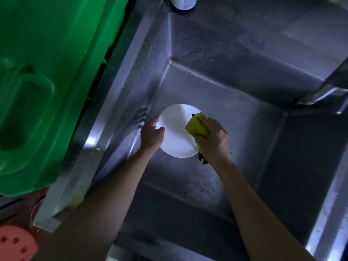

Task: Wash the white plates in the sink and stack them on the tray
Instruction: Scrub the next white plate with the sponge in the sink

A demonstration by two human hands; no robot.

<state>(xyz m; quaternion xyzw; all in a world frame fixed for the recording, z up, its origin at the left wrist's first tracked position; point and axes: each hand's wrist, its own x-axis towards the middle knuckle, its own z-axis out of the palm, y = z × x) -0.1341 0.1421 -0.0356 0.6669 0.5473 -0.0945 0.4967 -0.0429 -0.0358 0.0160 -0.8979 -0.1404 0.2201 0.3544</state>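
A round white plate (176,132) is held low inside the deep steel sink (216,87), near its left wall. My left hand (152,135) grips the plate's left rim, fingers curled over the edge. My right hand (213,139) holds a yellow-green sponge (197,126) with a dark underside and presses it on the plate's right side. No tray is in view.
A large green plastic bin (47,72) fills the left, close against the sink's rim. A tap spout (320,93) reaches in from the right. A white bottle (183,2) stands at the sink's far corner. A pink perforated stool (15,245) shows at the bottom left.
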